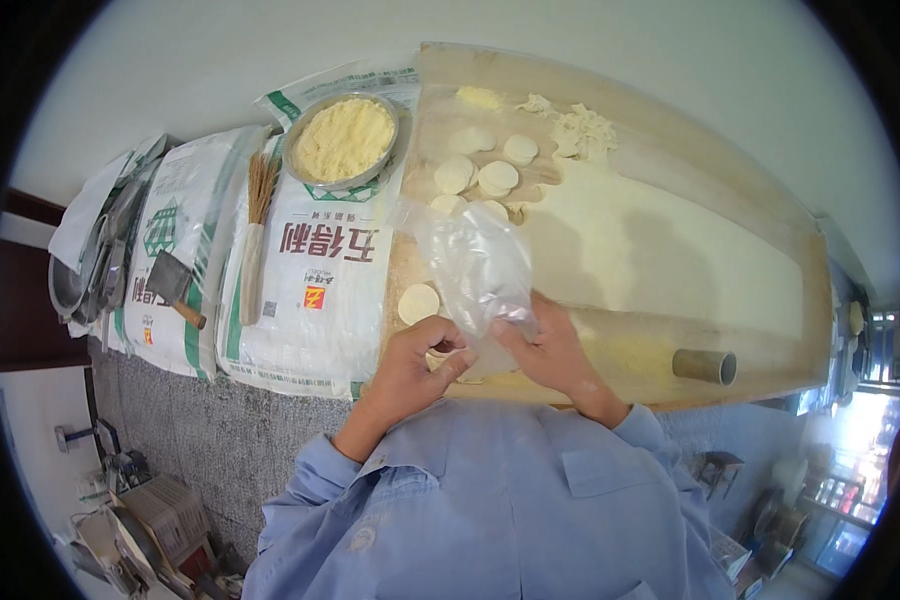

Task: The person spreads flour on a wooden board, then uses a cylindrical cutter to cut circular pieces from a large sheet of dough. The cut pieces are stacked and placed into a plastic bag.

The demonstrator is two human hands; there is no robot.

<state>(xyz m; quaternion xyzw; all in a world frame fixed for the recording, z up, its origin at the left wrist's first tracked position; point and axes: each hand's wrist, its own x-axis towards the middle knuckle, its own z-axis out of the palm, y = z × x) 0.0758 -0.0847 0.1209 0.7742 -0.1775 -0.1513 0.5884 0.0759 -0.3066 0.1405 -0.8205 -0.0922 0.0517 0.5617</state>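
A clear plastic bag [476,259] is held up over the near left part of a wooden board [750,322]. My left hand [420,364] pinches its lower edge between thumb and forefinger. On the bag's other side, my right hand [551,349] grips it with the thumb in front. Round dough wrappers lie around the bag: a single round [418,304] beside my left hand and small stacks [498,178] beyond the bag, some partly hidden by it. A large rolled-out dough sheet [667,240] spreads to the right, with dough scraps [585,133] at its far end.
A metal tube [705,367] lies near the board's front edge. Flour sacks [330,300] to the left carry a metal bowl of yellow flour [345,140], a straw brush [255,232] and a wide-bladed scraper [171,279]. Metal pans [94,277] sit at far left.
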